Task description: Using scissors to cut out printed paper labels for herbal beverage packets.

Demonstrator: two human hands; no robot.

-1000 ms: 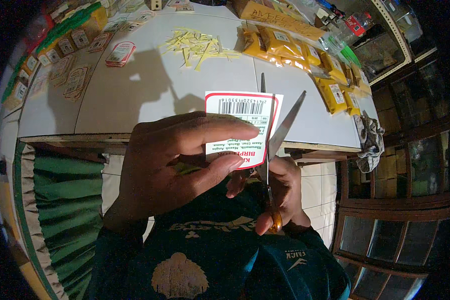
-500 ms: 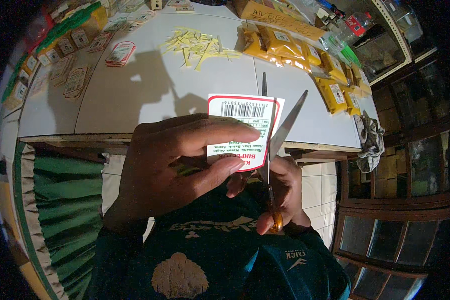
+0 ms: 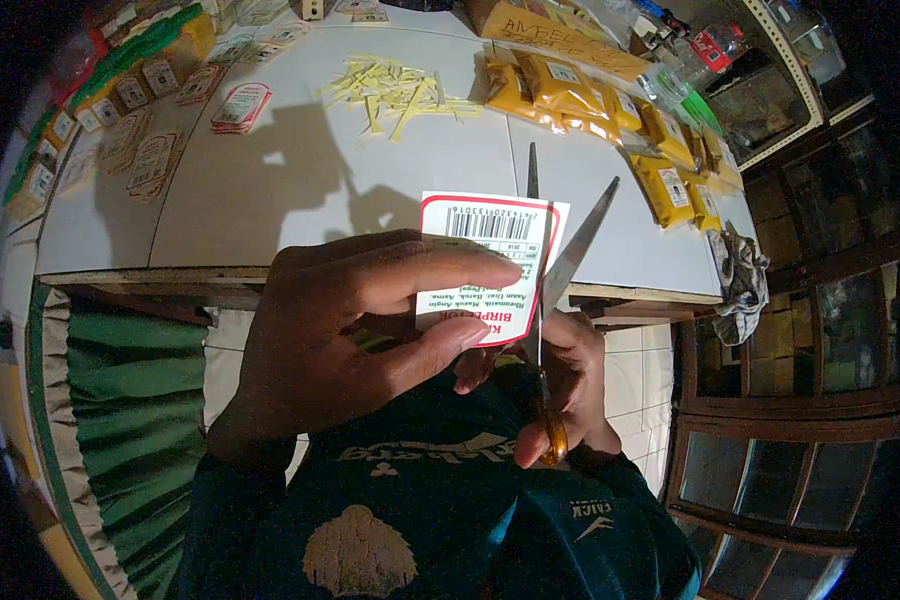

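Between the thumb and fingers of my left hand is a printed paper label, white with a red border, a barcode and green text, turned upside down to me. My right hand grips scissors by their amber handle. Their blades stand apart, pointing away from me. One blade passes behind the label near its right edge; the other lies in front, to the right. Part of the right hand's fingers is hidden behind the label and scissors.
Pale paper strips lie heaped on the white table. Cut labels are stacked left of them. Yellow-orange packets are grouped at the right, before a cardboard box. A cloth hangs off the right corner.
The label's top edge has tilted slightly and shifted a little to the right. The scissor blades have moved only slightly, still apart. Both hands keep their grip almost in place.
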